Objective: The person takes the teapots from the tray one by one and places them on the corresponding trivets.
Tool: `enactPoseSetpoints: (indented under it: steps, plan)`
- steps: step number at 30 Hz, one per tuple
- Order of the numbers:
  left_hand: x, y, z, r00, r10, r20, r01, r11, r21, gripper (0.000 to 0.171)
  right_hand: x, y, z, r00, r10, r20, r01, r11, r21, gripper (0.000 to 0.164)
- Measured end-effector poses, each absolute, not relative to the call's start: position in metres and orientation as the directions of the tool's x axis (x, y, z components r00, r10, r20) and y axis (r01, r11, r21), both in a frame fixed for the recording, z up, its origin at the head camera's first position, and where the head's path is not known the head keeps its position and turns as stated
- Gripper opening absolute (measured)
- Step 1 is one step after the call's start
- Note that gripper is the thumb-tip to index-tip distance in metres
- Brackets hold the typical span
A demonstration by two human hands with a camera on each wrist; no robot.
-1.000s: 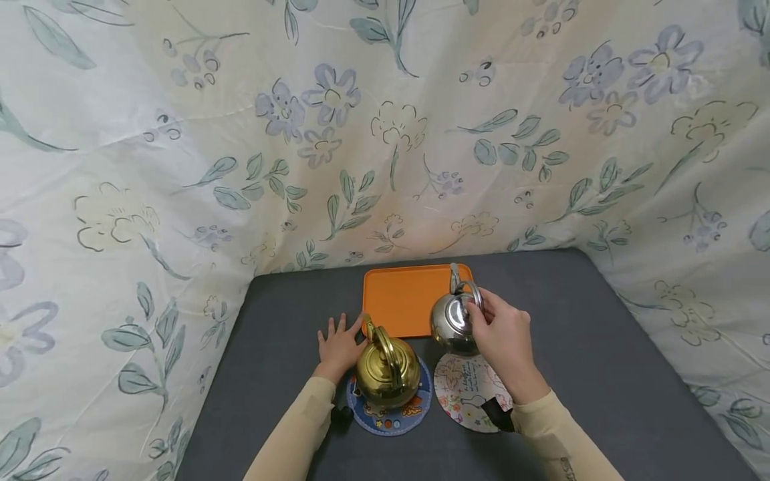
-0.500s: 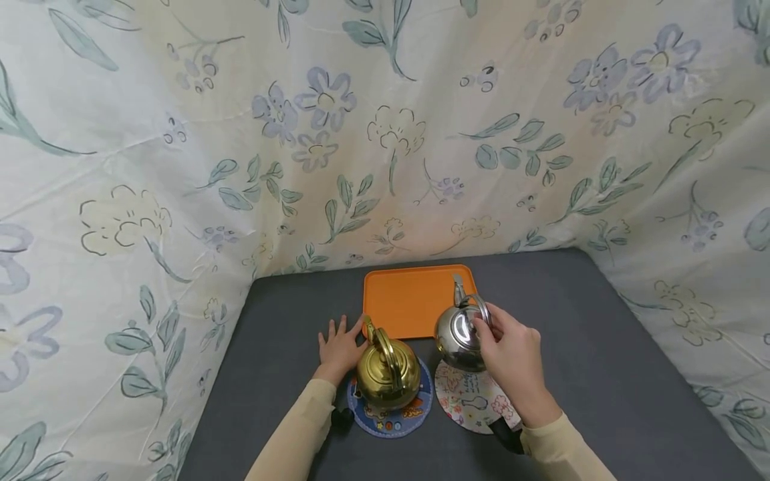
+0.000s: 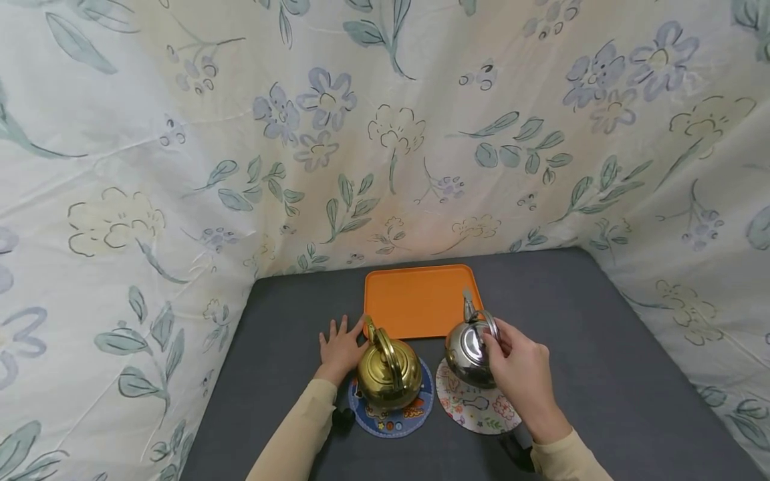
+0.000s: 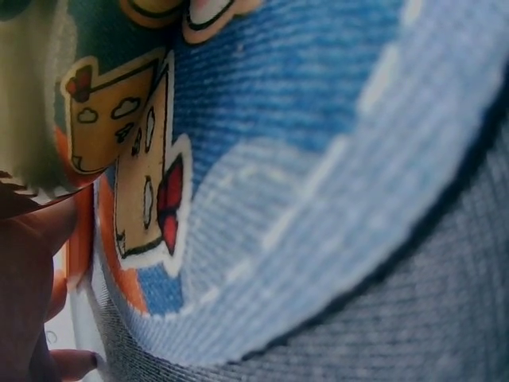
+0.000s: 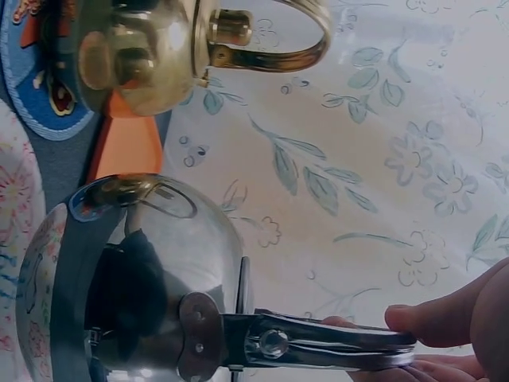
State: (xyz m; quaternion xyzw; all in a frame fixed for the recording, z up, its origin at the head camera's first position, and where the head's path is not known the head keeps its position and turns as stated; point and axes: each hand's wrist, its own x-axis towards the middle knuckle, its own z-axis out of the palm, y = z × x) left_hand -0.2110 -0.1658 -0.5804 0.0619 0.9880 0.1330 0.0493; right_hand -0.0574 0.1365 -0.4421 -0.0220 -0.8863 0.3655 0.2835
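My right hand grips the looped handle of a shiny silver kettle. That kettle is over the far part of a round white floral mat; whether its base touches cannot be told. In the right wrist view, thumb and fingers pinch the handle of the silver kettle. A gold kettle stands on a round blue mat to the left. Beside its spout my left hand rests on the table with spread fingers. The left wrist view shows the printed blue mat close up.
An orange tray lies flat behind both kettles, near the table's far edge. Dark grey cloth covers the table. Floral fabric hangs at the back and both sides. The two mats lie side by side, close together.
My right hand has brought the silver kettle toward me and slightly right, from the tray's near corner to over the floral mat. The left hand and the gold kettle have stayed put.
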Motion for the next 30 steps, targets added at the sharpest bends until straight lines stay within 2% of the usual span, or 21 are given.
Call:
enactPoseSetpoints:
  steps: [17,30]
  plan:
    - [-0.208,-0.166,-0.584,-0.988,0.144,-0.055,0.125,0.956,0.265,0.067,-0.045,0.139,-0.477,-0.854,0.261,0.451,-0.106,0.761,-0.640,0.037]
    - [-0.210,-0.168,-0.586,-0.988,0.140,-0.065,0.117,0.956,0.268,0.067,-0.044,0.138,-0.482,-0.861,0.265,0.435,-0.088,0.764,-0.640,0.038]
